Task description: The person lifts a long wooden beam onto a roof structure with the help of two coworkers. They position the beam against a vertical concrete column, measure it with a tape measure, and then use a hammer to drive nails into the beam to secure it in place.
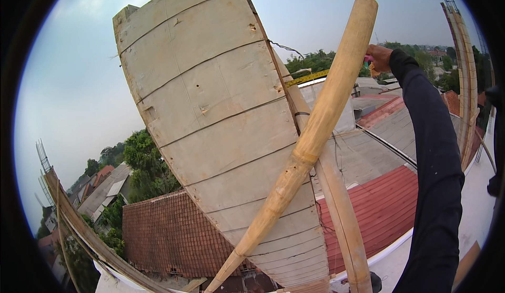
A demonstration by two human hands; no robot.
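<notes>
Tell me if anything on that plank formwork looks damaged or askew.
The plank formwork shows chipped nail holes and a frayed wire at its right edge. The bamboo pole leans diagonally across it. The right hand reaches beside the pole's top.

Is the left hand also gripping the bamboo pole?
No: only the right hand is raised beside the bamboo pole; no left hand shows.

Hazy, even daylight; perhaps fisheye-bent edges.
</notes>
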